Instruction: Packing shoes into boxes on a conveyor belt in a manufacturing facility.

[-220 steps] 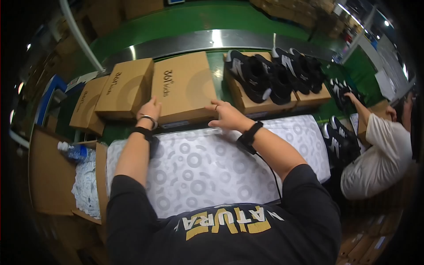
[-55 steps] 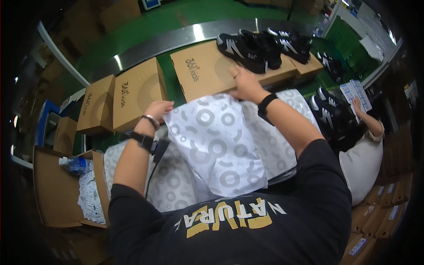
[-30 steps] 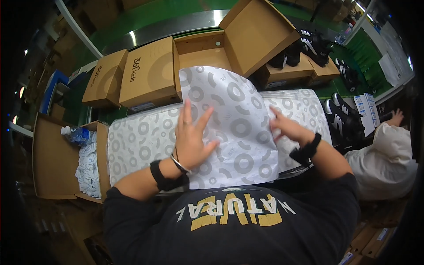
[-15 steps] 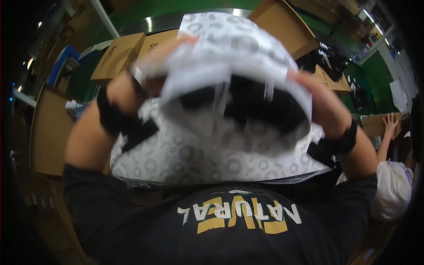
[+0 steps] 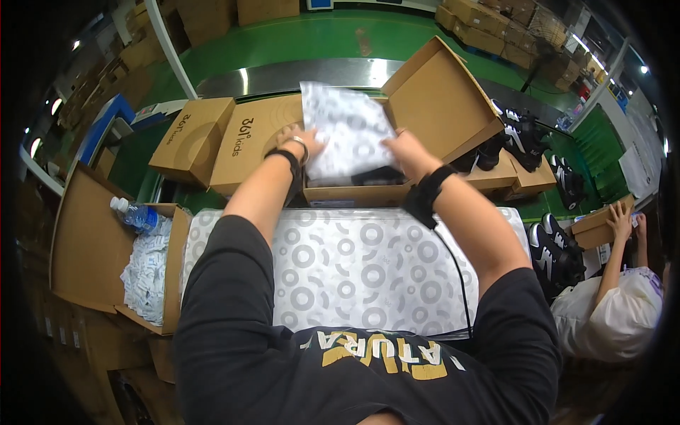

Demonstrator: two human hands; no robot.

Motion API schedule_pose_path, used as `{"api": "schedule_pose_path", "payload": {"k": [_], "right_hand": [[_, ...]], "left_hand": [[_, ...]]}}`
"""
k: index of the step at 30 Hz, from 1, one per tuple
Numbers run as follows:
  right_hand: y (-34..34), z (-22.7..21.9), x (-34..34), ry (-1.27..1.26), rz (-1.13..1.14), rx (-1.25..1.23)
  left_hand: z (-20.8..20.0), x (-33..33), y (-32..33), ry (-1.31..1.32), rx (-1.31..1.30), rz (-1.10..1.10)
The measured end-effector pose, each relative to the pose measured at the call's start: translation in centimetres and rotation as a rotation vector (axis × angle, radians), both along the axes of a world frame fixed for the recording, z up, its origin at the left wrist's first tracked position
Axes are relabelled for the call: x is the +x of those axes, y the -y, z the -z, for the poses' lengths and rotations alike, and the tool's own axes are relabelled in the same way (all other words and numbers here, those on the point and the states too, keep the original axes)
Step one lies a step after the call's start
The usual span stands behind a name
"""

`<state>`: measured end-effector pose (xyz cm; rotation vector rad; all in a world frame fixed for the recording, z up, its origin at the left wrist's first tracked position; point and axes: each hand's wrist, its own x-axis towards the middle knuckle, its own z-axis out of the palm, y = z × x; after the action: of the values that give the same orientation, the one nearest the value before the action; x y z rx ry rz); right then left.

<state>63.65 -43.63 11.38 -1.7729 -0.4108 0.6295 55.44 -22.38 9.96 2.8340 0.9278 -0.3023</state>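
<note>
One blurred, grey-and-white paper bundle lies between the left hand and the right, at the mouth of an open cardboard box; from my remote view I cannot tell how deep it sits. Its far corner points away from the body and slightly left, while its near end, with something black showing under the paper, faces back toward the body. I can't settle its long axis through the blur.

I see the hands apart: the left hand with fingers partly spread along the bundle's left edge, the right hand with fingers curled at its right edge. Whether either grips or merely touches, I cannot tell. Left of the left hand is a closed box; beyond the right hand rises a raised lid; nearer than both lies patterned paper.
</note>
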Motion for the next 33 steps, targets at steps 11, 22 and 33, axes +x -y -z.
{"api": "schedule_pose_path", "payload": {"k": [11,22,33], "right_hand": [[3.8,2.4,-6.9,0.890,-0.698,-0.440],[6.6,5.9,-9.3,0.826,-0.698,-0.474],[12.0,5.1,-8.0,0.749,-0.576,-0.412]], "left_hand": [[-2.8,-25.9,-14.6,0.929,0.227,-0.235],[3.2,-53.6,-17.5,-0.006,0.335,-0.578],[2.6,-53.7,-22.0,0.829,0.246,-1.064]]}}
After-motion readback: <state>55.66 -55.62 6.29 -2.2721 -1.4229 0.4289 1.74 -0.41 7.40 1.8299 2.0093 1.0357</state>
